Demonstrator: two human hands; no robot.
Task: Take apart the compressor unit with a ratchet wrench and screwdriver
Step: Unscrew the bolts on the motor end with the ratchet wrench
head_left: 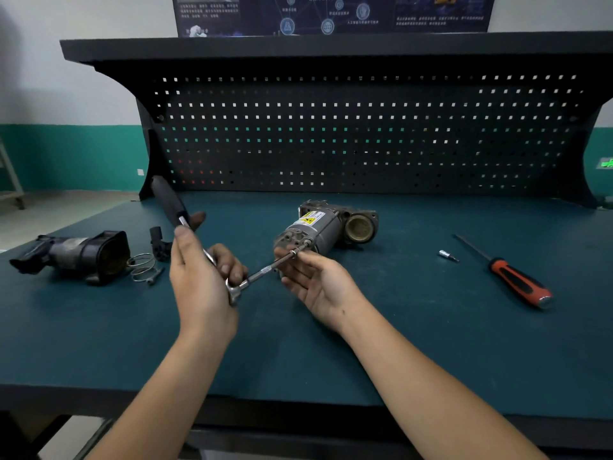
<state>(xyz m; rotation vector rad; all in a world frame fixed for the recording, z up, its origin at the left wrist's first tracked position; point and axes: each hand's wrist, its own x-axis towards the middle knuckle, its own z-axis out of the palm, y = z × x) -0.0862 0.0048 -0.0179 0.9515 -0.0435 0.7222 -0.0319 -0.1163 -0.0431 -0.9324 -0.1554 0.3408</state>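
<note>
Compressor unit (315,229) lying end-on just beyond right hand (315,280) pinching extension bar (265,269); left hand (199,280) gripping ratchet wrench (172,207).

The light is dim and even, probably from overhead, leaving the bench (431,343) a muted teal. The pegboard (365,134) reads near black, with light pricking through its holes. Below its right end the screwdriver (520,283) carries a small glint. Above the pegboard the shelf (331,44) bows with lens distortion, and the poster (331,11) is soft.

Single head-worn wide-angle view, facing forward and down; workbench (431,343) close below, pegboard (365,134) straight ahead.
</note>
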